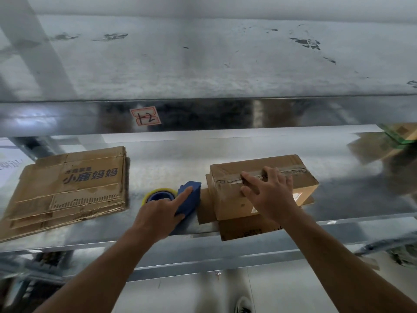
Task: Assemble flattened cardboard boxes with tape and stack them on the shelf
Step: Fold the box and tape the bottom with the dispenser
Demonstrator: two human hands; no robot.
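Two bare arms reach in from the bottom of the view toward a shiny metal shelf (225,150). Far below them, a white shoe (243,306) stands on the floor.

The left hand (162,211) grips a blue plastic tape holder (190,195). Its fingers wrap around the handle, and the pointing finger lies straight along the top. A roll of clear yellowish tape (158,193) sits in the holder, just behind the hand. The holder rests on the shelf, just left of the box.

The right hand (268,193) lies on top of a made-up brown cardboard box (304,179). The fingers are spread out and press down on the strip of tape (291,170) that runs along the top of the box. They are not wrapped around anything. The box sits on the shelf, on a flat piece of brown cardboard (243,229) that sticks out over the front edge.

On the left of the shelf, well apart from the box, lies a pile of flat brown cardboard boxes (67,188) with blue letters printed on the top one.

Above, the front edge of a higher shelf has a small white paper tag (145,116) with red lines and a hand-written number on it. At the far right, more cardboard with green edges (401,134) lies on the shelf, but it is blurry.
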